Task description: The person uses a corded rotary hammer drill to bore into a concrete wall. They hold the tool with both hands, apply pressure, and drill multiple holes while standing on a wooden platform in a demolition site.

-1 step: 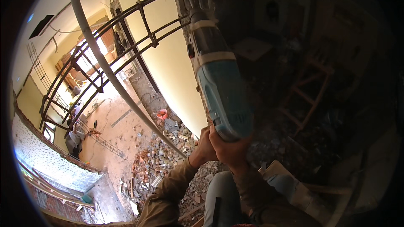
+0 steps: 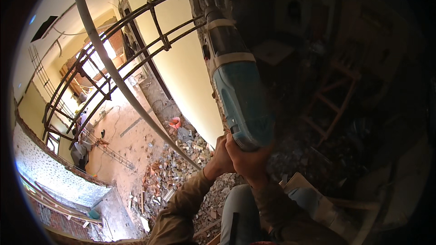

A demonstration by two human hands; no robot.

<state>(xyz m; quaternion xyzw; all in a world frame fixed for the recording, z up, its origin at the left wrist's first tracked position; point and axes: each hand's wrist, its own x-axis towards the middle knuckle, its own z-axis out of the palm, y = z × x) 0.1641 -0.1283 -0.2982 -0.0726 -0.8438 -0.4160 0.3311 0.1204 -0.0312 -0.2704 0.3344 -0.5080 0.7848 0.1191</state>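
A teal rotary hammer [image 2: 240,90] with a dark front section and pale bands points up and away from me. Its front end meets the broken edge of the wall [image 2: 196,13], where the tip blurs against rough masonry. My right hand [image 2: 249,161] is closed round the rear of the tool. Beside it, touching, my left hand [image 2: 220,156] is closed at the same rear end; the tool's body hides much of both grips. To the left of the tool, rusty rebar [image 2: 165,43] tied with stirrups sticks out of the wall edge.
A thick grey hose or pipe [image 2: 116,75] crosses in front from the top left down toward my left forearm. Broken rubble [image 2: 181,168] covers the ground below, with a pinkish-red bucket [image 2: 175,123] near it. On the right, a wooden frame [image 2: 331,102] stands in deep shadow.
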